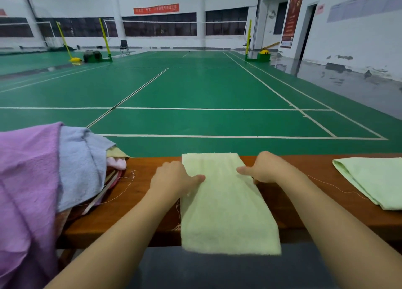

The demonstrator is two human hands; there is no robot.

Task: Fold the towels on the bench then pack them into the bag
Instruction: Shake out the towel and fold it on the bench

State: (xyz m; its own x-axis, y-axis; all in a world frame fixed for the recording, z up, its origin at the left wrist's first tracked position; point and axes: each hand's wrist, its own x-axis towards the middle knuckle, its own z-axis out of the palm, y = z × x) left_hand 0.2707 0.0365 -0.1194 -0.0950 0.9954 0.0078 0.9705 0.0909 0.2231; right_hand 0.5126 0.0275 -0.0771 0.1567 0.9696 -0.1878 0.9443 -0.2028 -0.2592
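**Both hands on yellow towel, mid-worktop**

Pale yellow towel (pixel 226 201) lies as a long narrow strip across the wooden worktop (pixel 139 193), far end at the back edge, near end hanging over the front edge toward the person

Left hand (pixel 174 180): grip clamped on the towel's left edge, thumb on top of the cloth, fingers curled at the edge

Right hand (pixel 263 169): grip clamped on the right edge, thumb on top pointing inward, fingers tucked at or under the edge; exact finger position hidden

Light green towel (pixel 374 180) lies folded flat at the right end of the worktop, well apart from the hands

Left end: heap of unfolded towels, purple towel (pixel 28 180) in front, blue towel (pixel 80 167) draped beside it, bits of pink and tan cloth showing behind

Loose threads trail on the wood by the heap

Green badminton court (pixel 195 88) beyond the worktop
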